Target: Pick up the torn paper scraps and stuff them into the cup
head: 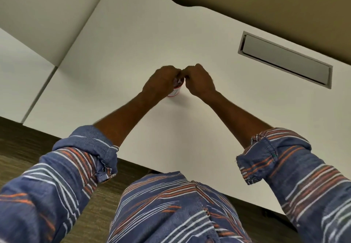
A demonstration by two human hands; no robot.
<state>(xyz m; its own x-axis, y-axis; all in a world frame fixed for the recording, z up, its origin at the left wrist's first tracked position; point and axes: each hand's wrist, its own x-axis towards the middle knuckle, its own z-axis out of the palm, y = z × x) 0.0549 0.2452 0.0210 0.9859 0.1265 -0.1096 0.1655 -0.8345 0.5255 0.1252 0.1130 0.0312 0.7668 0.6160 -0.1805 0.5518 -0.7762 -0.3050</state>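
Your white table fills most of the view, with a second white top butting against it on the left along a thin seam. Below its near edge lies brown-grey carpet. Your blue shirt, striped in orange and white, takes up the bottom of the picture, and both sleeves are rolled up to the elbows, leaving the forearms bare. A long grey hatch is set flush into the table at the far right, well apart from your hands.

Both arms reach forward and meet near the middle of the table. Your left hand has its fingers curled round the cup, gripping it from the left side. Your right hand is just beside it, knuckles up, fingers bunched together and bent in over the cup's mouth; you cannot tell whether they pinch anything. The cup is small, white with a red band, standing upright on the table between your hands, mostly hidden by the left one. The paper scraps show as a pale crumpled bit at the cup's mouth, right under your fingertips.
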